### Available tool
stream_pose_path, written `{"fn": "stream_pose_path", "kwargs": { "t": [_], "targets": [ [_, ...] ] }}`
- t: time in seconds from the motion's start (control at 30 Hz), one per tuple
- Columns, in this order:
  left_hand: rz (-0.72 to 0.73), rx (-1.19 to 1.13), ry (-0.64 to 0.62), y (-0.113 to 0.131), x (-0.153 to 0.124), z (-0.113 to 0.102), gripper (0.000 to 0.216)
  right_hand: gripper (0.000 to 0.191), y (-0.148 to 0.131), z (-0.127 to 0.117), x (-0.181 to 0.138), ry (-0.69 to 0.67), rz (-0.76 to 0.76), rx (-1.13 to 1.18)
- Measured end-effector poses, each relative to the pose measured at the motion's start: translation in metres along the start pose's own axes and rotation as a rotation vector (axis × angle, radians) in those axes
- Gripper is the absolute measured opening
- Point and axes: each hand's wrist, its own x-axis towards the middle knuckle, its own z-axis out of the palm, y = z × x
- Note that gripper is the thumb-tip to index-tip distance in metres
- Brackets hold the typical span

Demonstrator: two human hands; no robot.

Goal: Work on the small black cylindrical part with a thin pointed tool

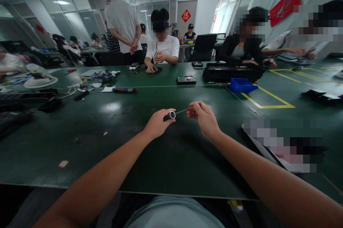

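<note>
My left hand [158, 122] is closed around a small dark cylinder [172, 115], thumb below and fingers above. A pale ring edges the cylinder's end, which faces me and to the right. My right hand [200, 115] pinches a thin metallic rod [181, 111] between thumb and fingertips. The rod's far tip reaches the ringed end of the cylinder; whether it goes inside is too small to tell. Both hands are raised a little above the green table [171, 163].
A blue bin [242, 85] and a long black case [233, 72] stand at the back right. A hard drive [186, 79] lies farther back. Cables and a white round object [40, 79] are on the left. A flat sheet [265, 149] lies right. A co-worker [162, 47] sits opposite.
</note>
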Motion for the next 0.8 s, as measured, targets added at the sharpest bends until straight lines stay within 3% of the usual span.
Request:
{"fn": "stream_pose_path", "kwargs": {
  "t": [0.23,0.43,0.8],
  "targets": [
    [0.087,0.036,-0.016,-0.003,0.000,-0.003,0.039,0.024,0.007,-0.009,0.013,-0.003,0.285,0.153],
    [0.042,0.087,-0.042,-0.005,0.000,-0.003,0.041,0.021,0.007,-0.009,0.011,0.085,0.127,0.050],
    [0.029,0.078,-0.042,-0.002,0.001,0.000,0.043,0.021,-0.001,-0.005,-0.002,0.020,-0.210,-0.337]
  ]
}}
